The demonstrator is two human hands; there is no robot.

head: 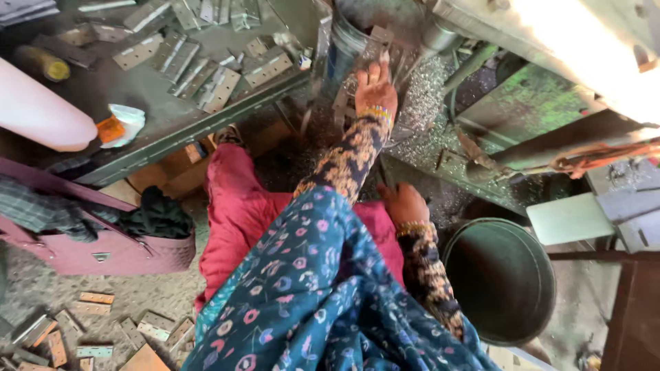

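My left hand (375,88) reaches up and away from me, with a patterned sleeve and beaded bangles at the wrist. Its fingertips pinch a small grey metal hinge plate (377,36) against the machine (522,103), beside a steel cylinder (344,41). The plate is blurred. My right hand (402,203) lies lower, knuckles up, on the edge of the shaving-strewn machine bed (440,148). Its fingers curl out of sight, so whether it holds anything is hidden. A teal floral cloth (309,288) covers my lap.
A grey bench (172,130) at the upper left carries several metal hinges (206,75). A dark green bucket (502,278) stands at my right. A pink bag (103,251) lies at the left, and more hinges (96,330) lie scattered on the floor. A red cloth (237,206) is under me.
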